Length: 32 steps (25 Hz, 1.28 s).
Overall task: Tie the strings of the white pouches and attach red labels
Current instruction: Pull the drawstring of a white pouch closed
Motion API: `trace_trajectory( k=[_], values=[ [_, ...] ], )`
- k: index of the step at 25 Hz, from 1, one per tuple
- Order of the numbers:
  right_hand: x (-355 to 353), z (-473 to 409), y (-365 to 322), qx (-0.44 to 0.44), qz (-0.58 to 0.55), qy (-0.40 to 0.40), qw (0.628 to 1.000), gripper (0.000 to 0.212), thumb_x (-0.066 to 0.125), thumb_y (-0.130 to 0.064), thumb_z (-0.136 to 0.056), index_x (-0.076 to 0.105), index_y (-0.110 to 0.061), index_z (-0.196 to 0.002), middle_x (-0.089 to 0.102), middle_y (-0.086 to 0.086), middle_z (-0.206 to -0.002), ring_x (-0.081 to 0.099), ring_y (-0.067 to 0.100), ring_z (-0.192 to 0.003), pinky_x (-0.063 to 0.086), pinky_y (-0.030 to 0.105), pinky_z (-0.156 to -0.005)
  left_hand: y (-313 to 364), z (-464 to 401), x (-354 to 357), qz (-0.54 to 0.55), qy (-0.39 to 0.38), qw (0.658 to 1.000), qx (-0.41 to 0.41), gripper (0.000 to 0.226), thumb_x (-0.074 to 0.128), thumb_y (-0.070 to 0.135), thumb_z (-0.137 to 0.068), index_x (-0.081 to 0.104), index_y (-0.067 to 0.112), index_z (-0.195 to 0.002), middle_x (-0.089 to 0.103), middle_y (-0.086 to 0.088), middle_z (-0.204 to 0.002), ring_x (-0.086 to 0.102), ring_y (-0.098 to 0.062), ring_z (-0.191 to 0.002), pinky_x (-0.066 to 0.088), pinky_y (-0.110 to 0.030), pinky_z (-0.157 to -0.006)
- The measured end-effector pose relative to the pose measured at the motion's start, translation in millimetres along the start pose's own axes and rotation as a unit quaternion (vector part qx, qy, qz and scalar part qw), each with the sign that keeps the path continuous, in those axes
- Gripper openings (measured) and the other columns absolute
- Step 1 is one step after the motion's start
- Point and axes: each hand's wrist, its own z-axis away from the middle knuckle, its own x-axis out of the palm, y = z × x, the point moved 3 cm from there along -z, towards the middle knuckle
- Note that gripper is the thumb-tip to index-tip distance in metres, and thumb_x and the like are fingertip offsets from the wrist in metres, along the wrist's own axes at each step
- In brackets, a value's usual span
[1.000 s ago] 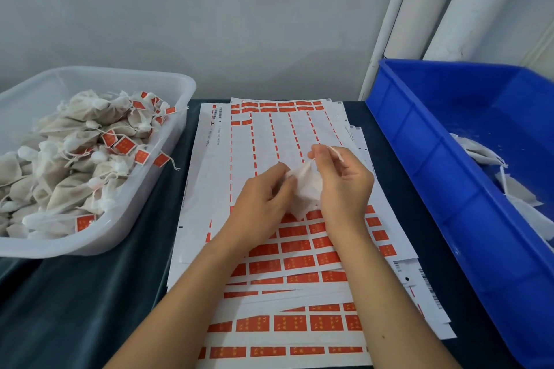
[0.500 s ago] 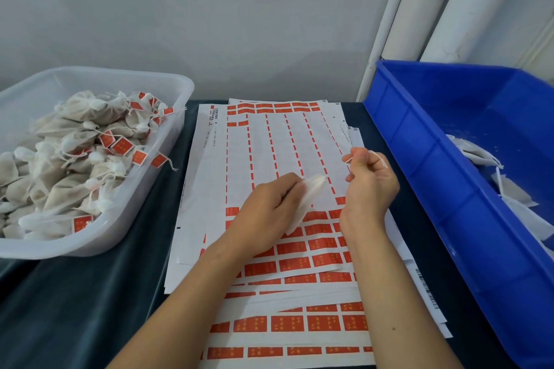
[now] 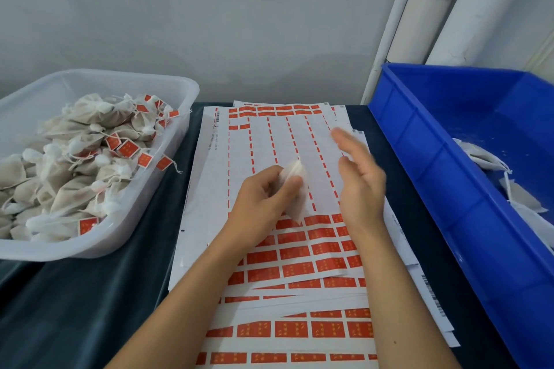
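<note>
The left hand (image 3: 263,201) pinches the small white cloth pouch (image 3: 295,192), long way toward the desk's back edge, and the spread right hand (image 3: 359,180) is just beside it.

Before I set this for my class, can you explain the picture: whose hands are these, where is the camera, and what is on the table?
No machine here: a person works bare-handed, filmed by a camera on their head looking down. The left hand has a grip on a white pouch; the right hand is open, blurred and empty. Beneath lie sheets of red labels. The clear tub at left holds labelled pouches; the blue bin at right holds plain ones.
</note>
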Motion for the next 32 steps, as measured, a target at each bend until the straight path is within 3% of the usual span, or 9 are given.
trace_trajectory(
  k=[2,4,7,10,14,17,23,27,32],
  values=[
    [13,5,-6,-0.031,0.01,-0.124,0.992,0.041,0.042,-0.023,-0.109,0.058,-0.044,-0.14,0.053,-0.029,-0.145,0.045,-0.001,-0.139,0.045,0.032,-0.113,3,0,0,0.006,0.0,1.0,0.018,0.025,0.06,0.05,-0.1,0.062,0.03,-0.084,0.064,0.016,-0.077,0.065,-0.004,-0.073,0.049,-0.007,-0.063],
    [20,9,-9,-0.047,0.026,-0.208,0.977,0.039,0.04,-0.023,-0.11,0.057,-0.04,-0.141,0.053,-0.03,-0.144,0.044,-0.007,-0.137,0.042,0.01,-0.105,5,-1,-1,0.025,-0.02,0.999,0.03,0.022,0.06,0.047,-0.101,0.066,0.029,-0.091,0.067,0.014,-0.078,0.066,-0.007,-0.073,0.053,-0.013,-0.064],
    [20,11,-9,-0.04,0.033,-0.244,0.968,0.032,0.046,-0.024,-0.109,0.067,-0.036,-0.129,0.064,-0.023,-0.132,0.055,-0.001,-0.128,0.047,0.008,-0.096,7,-1,0,0.056,-0.063,0.996,0.028,0.028,0.053,0.046,-0.102,0.068,0.025,-0.111,0.073,0.009,-0.096,0.071,-0.015,-0.088,0.059,-0.023,-0.073],
    [17,10,-9,-0.036,0.035,-0.224,0.973,0.018,0.058,-0.023,-0.104,0.071,-0.026,-0.116,0.071,-0.014,-0.119,0.065,0.009,-0.116,0.056,0.022,-0.094,9,2,1,0.072,-0.107,0.991,0.037,0.029,0.047,0.043,-0.106,0.068,0.028,-0.119,0.073,0.015,-0.103,0.07,-0.011,-0.097,0.055,-0.017,-0.078],
    [14,9,-9,-0.017,0.007,-0.174,0.985,0.008,0.064,-0.02,-0.101,0.072,-0.023,-0.101,0.074,-0.013,-0.104,0.069,0.009,-0.103,0.057,0.017,-0.081,8,2,2,0.079,-0.139,0.987,0.007,0.028,0.049,0.044,-0.103,0.069,0.028,-0.115,0.073,0.01,-0.097,0.072,-0.015,-0.09,0.057,-0.02,-0.074],
    [10,8,-9,-0.016,0.022,-0.112,0.993,0.011,0.063,-0.02,-0.101,0.069,-0.027,-0.097,0.071,-0.017,-0.094,0.068,0.005,-0.095,0.056,0.013,-0.072,5,2,3,0.043,-0.156,0.987,0.001,0.014,0.062,0.038,-0.102,0.072,0.029,-0.101,0.074,0.006,-0.088,0.075,-0.017,-0.08,0.06,-0.02,-0.07],
    [14,8,-9,-0.033,0.031,-0.085,0.995,0.011,0.061,-0.026,-0.102,0.066,-0.033,-0.095,0.069,-0.019,-0.094,0.067,0.002,-0.095,0.054,0.01,-0.073,0,1,4,-0.006,-0.153,0.988,-0.017,0.014,0.071,0.043,-0.095,0.067,0.029,-0.097,0.074,0.009,-0.085,0.076,-0.014,-0.076,0.061,-0.019,-0.066],
    [12,8,-9,-0.031,0.021,-0.07,0.997,0.01,0.06,-0.027,-0.103,0.066,-0.031,-0.096,0.07,-0.016,-0.091,0.069,0.005,-0.091,0.055,0.013,-0.072,0,0,4,-0.024,-0.155,0.988,-0.006,0.014,0.07,0.038,-0.097,0.067,0.027,-0.105,0.074,0.002,-0.09,0.075,-0.019,-0.08,0.066,-0.034,-0.073],
    [10,6,-9,-0.02,0.011,-0.042,0.999,0.011,0.059,-0.026,-0.103,0.065,-0.03,-0.095,0.069,-0.017,-0.089,0.067,0.004,-0.089,0.055,0.013,-0.073,4,1,4,-0.039,-0.152,0.987,-0.019,0.008,0.07,0.035,-0.097,0.068,0.028,-0.1,0.073,-0.002,-0.089,0.074,-0.021,-0.079,0.065,-0.039,-0.073]
  ],
)
